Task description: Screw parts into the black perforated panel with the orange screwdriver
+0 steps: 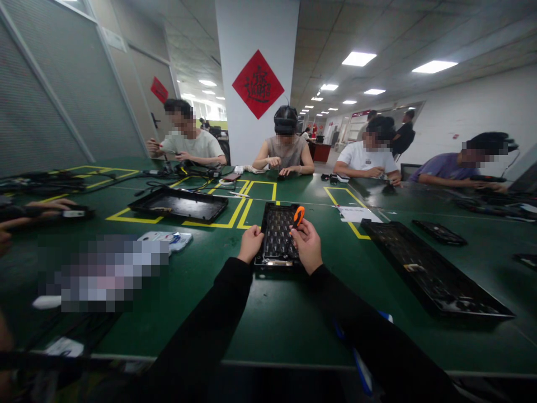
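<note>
A black rectangular case [279,229] with rows of small shiny parts lies on the green table in front of me. My left hand [251,244] is closed at its left edge, fingers curled against the rim. In my right hand [307,246] is a tool with an orange handle [298,215], pinched between thumb and fingers over the right side of the case. The tool's lower end is too small to make out. Near the case's front edge is a pale strip [280,262].
Black trays lie at the left [180,205] and right [436,271] on the green table [268,319]. A plastic bag [168,240] and cables are at the left. Several people sit across the table; another person's hand [52,208] is at the far left.
</note>
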`<state>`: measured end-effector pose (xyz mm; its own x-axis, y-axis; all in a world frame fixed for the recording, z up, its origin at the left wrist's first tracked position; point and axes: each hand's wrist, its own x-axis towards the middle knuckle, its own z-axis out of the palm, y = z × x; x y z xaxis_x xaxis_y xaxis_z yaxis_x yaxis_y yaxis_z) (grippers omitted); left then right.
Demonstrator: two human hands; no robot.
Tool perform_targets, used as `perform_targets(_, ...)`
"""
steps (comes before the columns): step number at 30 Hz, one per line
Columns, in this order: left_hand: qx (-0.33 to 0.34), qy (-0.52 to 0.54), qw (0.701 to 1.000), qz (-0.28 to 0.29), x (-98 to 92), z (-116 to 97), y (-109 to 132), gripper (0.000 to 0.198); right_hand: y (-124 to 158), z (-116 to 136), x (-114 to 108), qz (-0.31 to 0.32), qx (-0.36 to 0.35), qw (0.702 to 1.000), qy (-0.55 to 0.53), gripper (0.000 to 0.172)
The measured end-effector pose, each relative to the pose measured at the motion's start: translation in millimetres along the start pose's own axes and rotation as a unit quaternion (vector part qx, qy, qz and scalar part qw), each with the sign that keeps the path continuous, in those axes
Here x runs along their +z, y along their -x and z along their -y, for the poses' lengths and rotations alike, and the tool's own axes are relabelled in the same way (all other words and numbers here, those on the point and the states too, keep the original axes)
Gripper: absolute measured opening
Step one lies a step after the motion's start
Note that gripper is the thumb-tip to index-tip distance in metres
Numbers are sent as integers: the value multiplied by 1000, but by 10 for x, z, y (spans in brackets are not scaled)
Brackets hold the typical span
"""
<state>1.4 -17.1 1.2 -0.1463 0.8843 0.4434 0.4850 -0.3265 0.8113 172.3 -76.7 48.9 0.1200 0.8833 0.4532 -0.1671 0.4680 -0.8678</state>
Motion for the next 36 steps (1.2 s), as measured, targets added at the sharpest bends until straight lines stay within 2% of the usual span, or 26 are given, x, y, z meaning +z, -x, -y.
perform_targets(5, -5, -18, 1000, 3, -7, -15, 0, 23, 10, 28, -1, 25, -2, 1000, -6, 35)
perform_targets(14, -6, -19, 1000, 5, -10, -5, 1, 22, 18, 33, -5, 16, 8, 999, 33, 35)
perform_targets(20, 0, -36, 999, 2, -4, 7, -11, 22, 10, 26, 5, 4, 3, 1000, -1, 39)
perform_targets(29, -9, -31, 999, 7, -6, 2, -9, 22, 18, 12, -7, 12, 24, 999, 20, 30)
perform_targets(36, -7, -26, 1000, 6, -16, -28, 4, 22, 7, 9, 6, -10, 1, 1000, 9, 36)
